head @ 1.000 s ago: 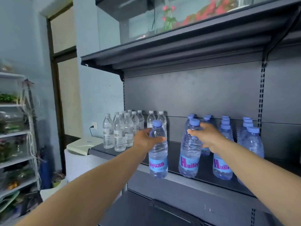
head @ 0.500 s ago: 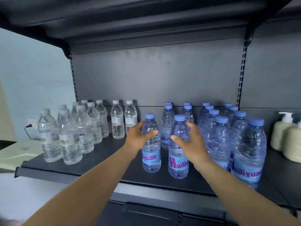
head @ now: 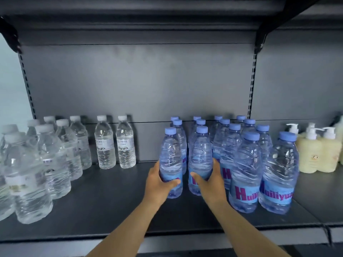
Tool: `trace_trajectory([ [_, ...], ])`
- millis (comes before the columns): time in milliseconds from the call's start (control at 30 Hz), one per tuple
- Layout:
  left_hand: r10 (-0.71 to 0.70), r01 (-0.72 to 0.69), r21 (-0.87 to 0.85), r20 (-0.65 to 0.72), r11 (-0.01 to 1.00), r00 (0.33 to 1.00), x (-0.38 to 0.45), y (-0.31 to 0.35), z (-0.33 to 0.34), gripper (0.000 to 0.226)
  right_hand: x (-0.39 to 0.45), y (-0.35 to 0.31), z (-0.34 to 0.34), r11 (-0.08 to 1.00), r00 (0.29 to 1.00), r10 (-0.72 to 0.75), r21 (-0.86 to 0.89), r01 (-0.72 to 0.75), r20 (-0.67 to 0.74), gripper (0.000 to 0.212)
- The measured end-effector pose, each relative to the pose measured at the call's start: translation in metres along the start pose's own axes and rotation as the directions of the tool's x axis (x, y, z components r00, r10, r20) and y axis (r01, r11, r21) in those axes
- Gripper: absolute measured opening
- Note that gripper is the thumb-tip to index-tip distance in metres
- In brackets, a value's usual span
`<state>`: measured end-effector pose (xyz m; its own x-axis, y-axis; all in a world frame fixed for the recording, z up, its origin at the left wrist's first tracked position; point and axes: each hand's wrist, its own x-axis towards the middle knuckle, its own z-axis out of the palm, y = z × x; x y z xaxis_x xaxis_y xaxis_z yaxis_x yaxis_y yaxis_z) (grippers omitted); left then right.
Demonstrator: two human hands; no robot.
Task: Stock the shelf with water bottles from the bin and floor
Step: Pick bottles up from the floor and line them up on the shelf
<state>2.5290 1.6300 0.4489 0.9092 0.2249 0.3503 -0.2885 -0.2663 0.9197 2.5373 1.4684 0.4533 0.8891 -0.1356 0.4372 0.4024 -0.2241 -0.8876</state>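
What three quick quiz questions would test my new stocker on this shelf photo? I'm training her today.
1. True or false: each hand grips a blue-capped bottle.
2. What stands at the shelf's far right: A) pump bottles, B) cans, C) boxes?
3. Which cap colour do the bottles left of the hands have?

Key: 1. True: left hand and right hand each hold one. 2. A, the pump bottles. 3. White, on the clear bottles.

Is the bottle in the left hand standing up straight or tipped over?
Standing up. The blue-capped bottle has its cap on top and its base on the shelf, while the left hand grips its label.
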Motion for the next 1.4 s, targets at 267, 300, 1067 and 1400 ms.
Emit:
trace_trajectory([
  [267,0.1,-0.099,0.006,-0.025,0.995,0.995,0.021,-0.016,0.022,0.063,0.008,0.027,0.008,0.996,0.995,-0.076,-0.044,0.074,-0.057,0.07],
  [300,0.113,-0.113,-0.009,-0.035,0.994,0.993,0.021,-0.02,0.023,0.064,0.009,0.027,0.008,0.997,0.996,-0.067,-0.046,0.064,-0.057,0.071],
  [1067,0.07,-0.065,0.069,-0.073,0.996,0.995,0.021,-0.01,0.03,0.063,0.016,0.026,0.009,0.998,0.999,0.028,-0.047,-0.029,-0.021,0.073],
  [1400,-0.075,-0.06,0.444,0.281,0.894,0.957,-0.01,0.04,-0.017,0.06,-0.027,-0.013,-0.014,0.95,0.992,0.013,-0.312,0.027,0.125,0.065],
])
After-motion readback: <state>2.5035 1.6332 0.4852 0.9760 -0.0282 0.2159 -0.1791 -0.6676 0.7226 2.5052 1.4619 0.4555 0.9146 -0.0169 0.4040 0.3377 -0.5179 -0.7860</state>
